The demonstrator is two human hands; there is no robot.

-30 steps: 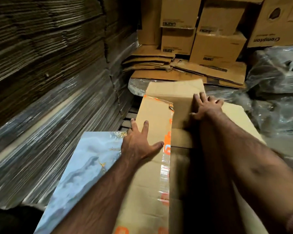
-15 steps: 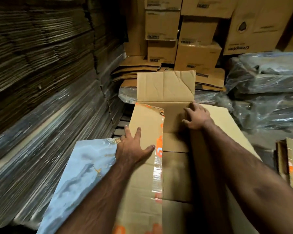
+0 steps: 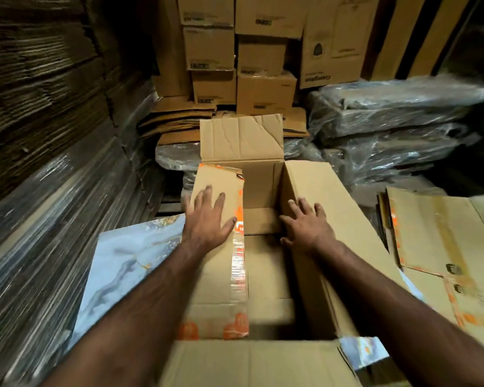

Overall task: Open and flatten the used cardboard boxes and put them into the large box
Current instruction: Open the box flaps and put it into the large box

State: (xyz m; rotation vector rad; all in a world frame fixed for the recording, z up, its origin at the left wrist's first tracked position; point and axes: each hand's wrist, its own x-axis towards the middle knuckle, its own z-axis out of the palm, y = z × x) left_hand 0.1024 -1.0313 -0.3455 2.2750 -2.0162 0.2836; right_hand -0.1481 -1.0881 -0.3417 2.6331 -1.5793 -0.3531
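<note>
Head view: fingers of the left hand lay spread and flat on the large box's left flap; the right hand, fingers straight, pressed the right flap. Flattened cardboard lay just right. Stacked cartons and wrapped bundles stood behind.

Storeroom, dim, warm light. Left side: tall wall of stacked flat corrugated sheets, lower bundles wrapped in clear plastic film. Back: stacked closed cartons, labels unreadable; one tall carton printed "Crompton", upside down. Loose pile of flattened cardboard lay below cartons. Right: plastic-wrapped dark bundles, stacked. Marble-patterned blue-grey panel lay lower left. Floor mostly hidden.
</note>
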